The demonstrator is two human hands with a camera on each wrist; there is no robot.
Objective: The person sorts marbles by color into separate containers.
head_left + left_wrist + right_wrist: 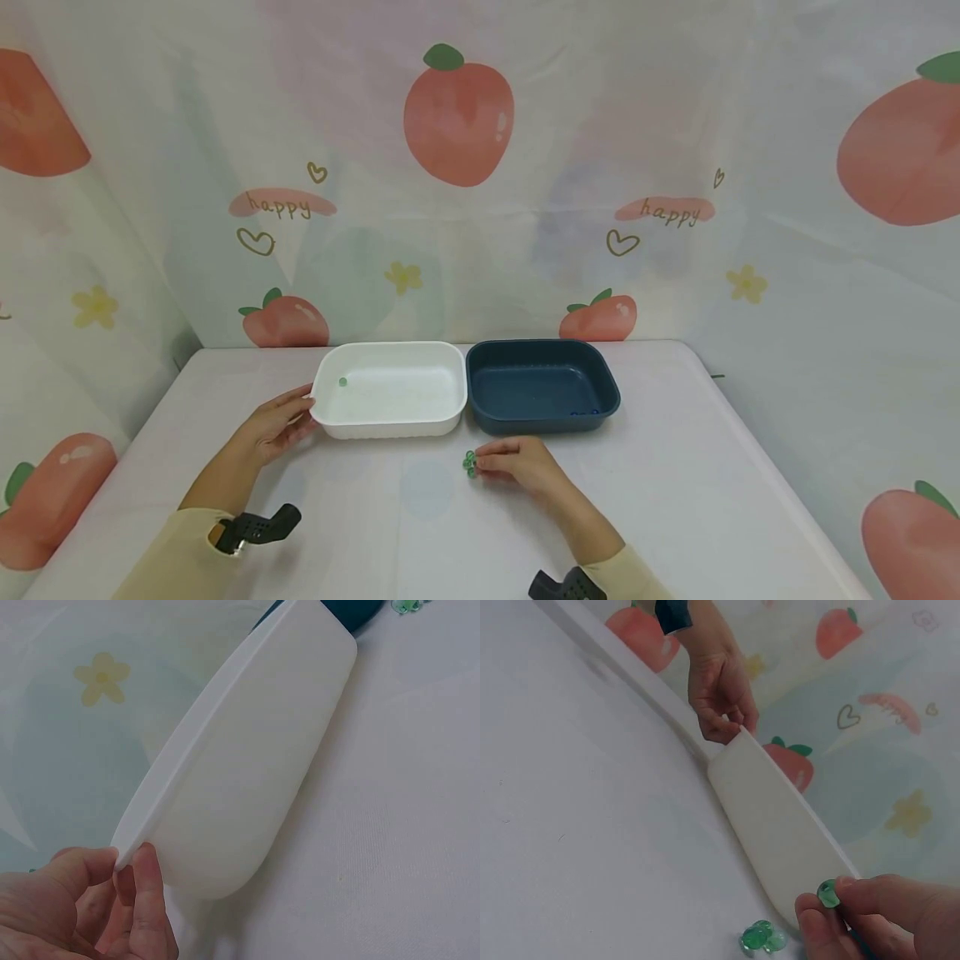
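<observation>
My left hand [273, 425] pinches the left rim of a white plastic basin [390, 431] between thumb and fingers. One small green glass bead [342, 382] lies inside that basin. With thumb and fingertips, my right hand [522, 462] pinches another clear green glass bead [827, 893], just in front of the two basins. Several loose green glass beads [759, 937] sit on the table close beside these fingertips. In the left wrist view, the thumb lies on one side of the rim and the fingers on the other.
A dark blue basin [543, 423] stands against the white one on its right, with several dark blue beads [585, 412] near its front right corner. Both are at the back of the white-covered table [360, 525], before a fruit-patterned cloth [480, 250].
</observation>
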